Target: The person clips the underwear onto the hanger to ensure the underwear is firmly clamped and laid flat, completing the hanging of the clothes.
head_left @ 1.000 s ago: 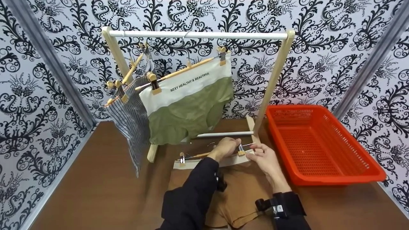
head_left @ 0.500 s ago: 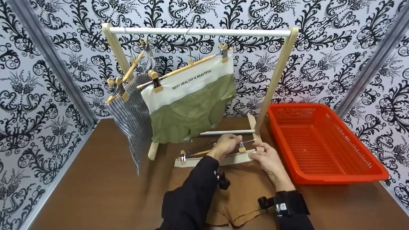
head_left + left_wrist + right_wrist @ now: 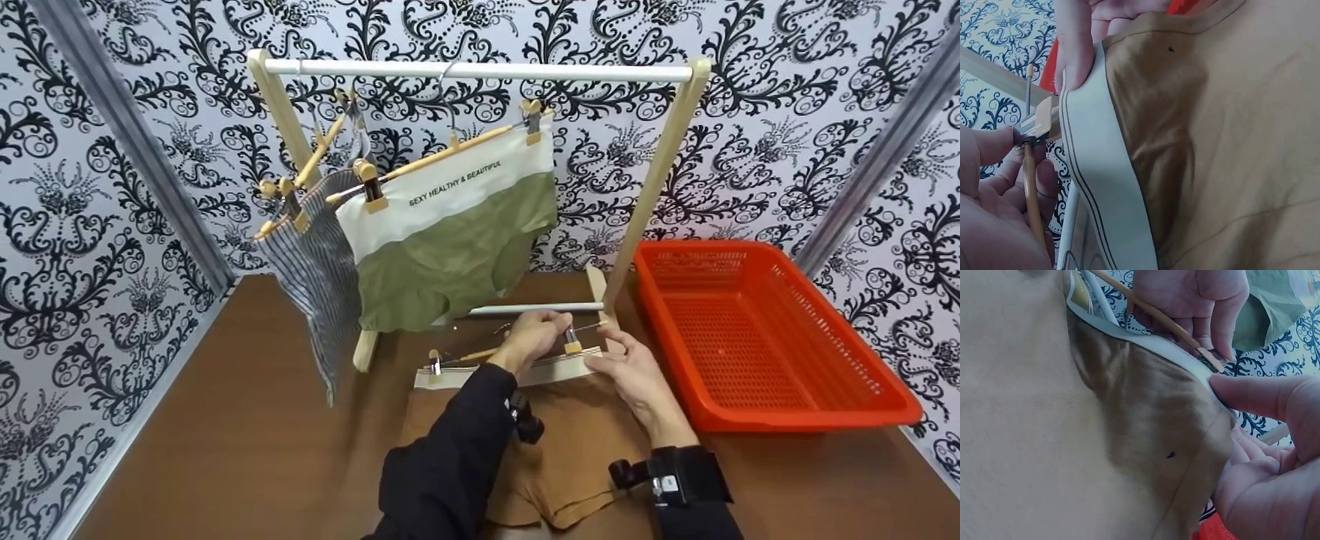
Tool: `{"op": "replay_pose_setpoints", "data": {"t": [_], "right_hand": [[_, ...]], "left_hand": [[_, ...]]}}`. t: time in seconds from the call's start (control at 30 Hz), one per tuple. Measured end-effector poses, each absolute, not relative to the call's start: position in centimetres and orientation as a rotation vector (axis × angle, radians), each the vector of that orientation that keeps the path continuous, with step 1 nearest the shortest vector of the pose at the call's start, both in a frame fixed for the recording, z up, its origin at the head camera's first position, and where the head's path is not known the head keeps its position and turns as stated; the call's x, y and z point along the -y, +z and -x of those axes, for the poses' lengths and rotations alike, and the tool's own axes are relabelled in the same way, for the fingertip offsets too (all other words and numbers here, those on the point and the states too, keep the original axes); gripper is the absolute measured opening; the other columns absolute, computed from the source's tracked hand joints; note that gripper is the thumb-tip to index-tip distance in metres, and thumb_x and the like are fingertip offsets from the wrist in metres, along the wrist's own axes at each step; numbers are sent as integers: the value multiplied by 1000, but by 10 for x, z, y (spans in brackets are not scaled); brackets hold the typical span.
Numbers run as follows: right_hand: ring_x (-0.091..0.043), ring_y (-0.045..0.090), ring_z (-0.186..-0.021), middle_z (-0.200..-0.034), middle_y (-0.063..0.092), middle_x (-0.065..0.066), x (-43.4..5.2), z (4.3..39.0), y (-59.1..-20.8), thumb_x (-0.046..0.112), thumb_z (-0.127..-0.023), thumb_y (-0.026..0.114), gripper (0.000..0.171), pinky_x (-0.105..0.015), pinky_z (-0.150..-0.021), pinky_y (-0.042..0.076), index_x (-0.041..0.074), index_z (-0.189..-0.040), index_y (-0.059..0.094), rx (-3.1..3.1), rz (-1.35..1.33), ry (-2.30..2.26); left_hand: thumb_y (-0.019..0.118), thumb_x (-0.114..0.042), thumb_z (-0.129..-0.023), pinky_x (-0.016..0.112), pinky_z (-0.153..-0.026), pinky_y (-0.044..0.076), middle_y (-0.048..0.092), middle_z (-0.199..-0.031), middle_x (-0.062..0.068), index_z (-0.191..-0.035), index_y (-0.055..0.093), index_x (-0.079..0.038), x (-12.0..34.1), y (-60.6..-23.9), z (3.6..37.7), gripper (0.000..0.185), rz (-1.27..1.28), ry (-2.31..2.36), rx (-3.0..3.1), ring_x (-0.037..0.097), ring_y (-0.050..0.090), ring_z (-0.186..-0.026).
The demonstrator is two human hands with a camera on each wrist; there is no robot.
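A pair of brown underpants [image 3: 570, 427] with a cream waistband [image 3: 559, 371] lies toward me. My left hand [image 3: 534, 339] pinches the right-hand clip [image 3: 1043, 117] of a wooden clip hanger [image 3: 1032, 197]. That clip stands at the waistband's top edge; whether it bites the cloth I cannot tell. The hanger's other clip [image 3: 435, 364] sits on the waistband's left end. My right hand [image 3: 634, 375] pinches the waistband's right corner, thumb on the cream band in the right wrist view. Most of the hanger bar is hidden behind my left hand.
A wooden rack with a white rail [image 3: 480, 70] stands behind. From it hang green-and-white underpants [image 3: 457, 247] and a striped garment [image 3: 319, 277], both on clip hangers. To the right is a red plastic basket [image 3: 795, 420] on the brown table [image 3: 247, 420].
The right-hand clip, lower over the waistband a second ago, now stands at its top edge. My right hand keeps its pinch on the corner. The head view has shifted slightly.
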State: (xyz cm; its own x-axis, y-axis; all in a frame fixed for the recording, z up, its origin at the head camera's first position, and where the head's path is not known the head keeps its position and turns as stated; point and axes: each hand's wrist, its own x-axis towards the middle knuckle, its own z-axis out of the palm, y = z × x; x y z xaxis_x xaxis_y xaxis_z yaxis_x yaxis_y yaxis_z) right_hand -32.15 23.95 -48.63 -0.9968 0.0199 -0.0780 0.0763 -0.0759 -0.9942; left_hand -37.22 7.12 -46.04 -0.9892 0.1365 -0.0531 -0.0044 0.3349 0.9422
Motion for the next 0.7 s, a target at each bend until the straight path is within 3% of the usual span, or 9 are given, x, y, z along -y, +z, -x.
{"op": "replay_pose_setpoints", "data": {"t": [0.17, 0.33, 0.53, 0.7], "right_hand": [[-16, 71, -80, -97, 74, -17, -242, 321, -486, -7, -90, 68, 61, -28, -73, 57, -6, -144, 39, -2175, -138, -2242], [-11, 70, -81, -104, 74, -17, -241, 322, -483, -1, -91, 71, 59, -25, -73, 56, -9, -143, 43, -2270, -219, -2228], [-6, 68, -83, -107, 73, -13, -240, 324, -480, 3, -92, 73, 58, -22, -76, 54, -10, -143, 47, -2317, -280, -2223], [-5, 68, -83, -110, 73, -15, -241, 324, -481, 2, -92, 73, 57, -21, -76, 53, -9, -142, 48, -2336, -267, -2229]], "left_hand": [[65, -33, -99, 54, -117, 17, 70, -108, -4, -100, 78, -13, -72, -461, 370, 23, -132, 1725, -2474, 23, 56, -121], [65, -33, -99, 48, -112, 28, 70, -98, -5, -98, 77, -12, -71, -463, 369, 25, -169, 1687, -2499, 15, 60, -105], [64, -35, -99, 54, -116, 19, 72, -102, -5, -101, 78, -13, -71, -464, 368, 26, -187, 1633, -2545, 14, 62, -107], [65, -35, -99, 47, -113, 28, 72, -106, -4, -103, 77, -12, -71, -466, 368, 26, -166, 1655, -2485, 16, 61, -108]]}}
